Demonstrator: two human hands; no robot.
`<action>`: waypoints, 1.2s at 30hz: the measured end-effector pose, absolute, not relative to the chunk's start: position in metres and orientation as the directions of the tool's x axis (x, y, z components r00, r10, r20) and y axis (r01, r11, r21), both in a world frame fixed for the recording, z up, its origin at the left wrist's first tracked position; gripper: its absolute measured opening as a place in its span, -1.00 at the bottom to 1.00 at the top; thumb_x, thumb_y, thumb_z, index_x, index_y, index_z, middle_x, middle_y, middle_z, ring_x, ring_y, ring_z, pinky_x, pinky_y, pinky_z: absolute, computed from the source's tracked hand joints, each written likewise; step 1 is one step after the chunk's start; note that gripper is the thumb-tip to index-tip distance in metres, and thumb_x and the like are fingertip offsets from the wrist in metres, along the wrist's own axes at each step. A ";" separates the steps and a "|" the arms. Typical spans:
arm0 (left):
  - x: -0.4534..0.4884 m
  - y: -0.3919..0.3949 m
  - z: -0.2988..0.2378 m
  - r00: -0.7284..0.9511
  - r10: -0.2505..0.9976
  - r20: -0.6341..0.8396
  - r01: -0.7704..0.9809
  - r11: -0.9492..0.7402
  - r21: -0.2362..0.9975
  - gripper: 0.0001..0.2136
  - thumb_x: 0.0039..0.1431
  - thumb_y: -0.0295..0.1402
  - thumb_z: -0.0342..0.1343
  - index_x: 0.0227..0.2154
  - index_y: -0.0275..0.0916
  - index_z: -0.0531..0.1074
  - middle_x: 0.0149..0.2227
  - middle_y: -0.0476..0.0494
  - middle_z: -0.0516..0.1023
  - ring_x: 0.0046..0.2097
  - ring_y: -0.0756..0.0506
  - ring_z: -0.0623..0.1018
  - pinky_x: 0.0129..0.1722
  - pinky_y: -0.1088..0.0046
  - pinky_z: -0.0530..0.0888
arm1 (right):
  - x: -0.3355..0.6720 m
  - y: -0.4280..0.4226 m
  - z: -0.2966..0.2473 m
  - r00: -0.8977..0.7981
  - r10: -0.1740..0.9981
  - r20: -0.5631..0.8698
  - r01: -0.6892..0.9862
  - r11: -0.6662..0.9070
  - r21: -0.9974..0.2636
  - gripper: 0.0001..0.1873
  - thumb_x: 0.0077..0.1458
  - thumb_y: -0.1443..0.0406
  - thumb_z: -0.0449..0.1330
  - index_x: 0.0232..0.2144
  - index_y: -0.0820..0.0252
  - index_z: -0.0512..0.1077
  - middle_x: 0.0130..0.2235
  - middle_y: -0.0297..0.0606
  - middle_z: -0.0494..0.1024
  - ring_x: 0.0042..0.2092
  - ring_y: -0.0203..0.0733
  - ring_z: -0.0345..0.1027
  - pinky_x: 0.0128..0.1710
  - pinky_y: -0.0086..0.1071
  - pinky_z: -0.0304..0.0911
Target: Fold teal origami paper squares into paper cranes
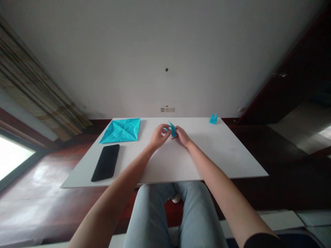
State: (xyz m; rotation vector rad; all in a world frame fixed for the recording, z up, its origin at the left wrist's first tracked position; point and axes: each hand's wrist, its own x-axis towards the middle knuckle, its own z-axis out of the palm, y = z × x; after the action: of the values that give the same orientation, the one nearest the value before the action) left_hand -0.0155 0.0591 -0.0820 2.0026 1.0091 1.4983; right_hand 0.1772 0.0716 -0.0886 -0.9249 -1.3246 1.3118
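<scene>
Over the desk's (230, 148) far middle, a folded blue paper (173, 130).
I have left hand (158, 136) and right hand (183, 136) fingers pinching it; a creased sheet (122, 130) lies left.

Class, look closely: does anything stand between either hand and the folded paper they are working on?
Nothing visible does: the left hand and right hand both hold the folded paper. The blue sheet, black tablet and small figure lie off to the sides.

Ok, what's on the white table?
A creased blue sheet, a dark slab and a folded blue piece rest there; the left hand and right hand hold another folded piece. Anything beneath sheet or slab is covered.
</scene>
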 end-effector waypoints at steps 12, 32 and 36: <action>-0.027 0.062 -0.072 0.146 0.758 0.636 0.290 -0.647 0.705 -0.85 0.36 -0.28 0.32 -0.09 -0.19 0.62 -0.09 -0.17 0.77 -0.24 -0.05 0.68 -0.14 0.39 0.61 | 0.180 0.078 -0.088 -0.290 0.943 0.164 -0.126 0.132 -0.983 -0.73 0.15 0.01 0.35 -0.29 0.04 0.51 -0.34 -0.39 0.51 -0.31 -0.19 0.34 -0.33 -0.32 0.42; -0.021 0.081 -0.076 -0.049 0.904 0.425 -0.042 -0.427 0.903 -0.63 0.47 -0.01 0.38 -0.27 -0.18 0.45 -0.34 -0.06 0.62 -0.28 -0.06 0.64 -0.18 0.38 0.60 | 0.180 0.080 -0.090 -0.144 0.917 0.371 0.073 0.384 -0.921 -0.09 -0.04 -0.17 0.62 0.27 -0.16 0.44 0.16 -0.14 0.52 0.05 0.03 0.44 -0.11 -0.14 0.52; -0.021 0.083 -0.079 -0.021 0.909 0.417 -0.004 -0.417 0.909 -0.61 0.49 0.06 0.33 -0.22 -0.16 0.44 -0.31 -0.09 0.67 -0.22 -0.09 0.68 -0.13 0.32 0.62 | 0.180 0.080 -0.089 -0.176 0.849 0.498 0.220 0.527 -0.821 -0.43 0.07 -0.05 0.58 0.06 -0.10 0.59 0.09 -0.16 0.50 -0.03 -0.01 0.37 -0.07 -0.12 0.46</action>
State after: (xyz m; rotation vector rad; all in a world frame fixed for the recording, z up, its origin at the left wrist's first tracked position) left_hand -0.0211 0.0835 -0.0786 1.5028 0.9824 1.5384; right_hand 0.1802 0.0796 -0.0889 -0.9108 -1.6895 0.7295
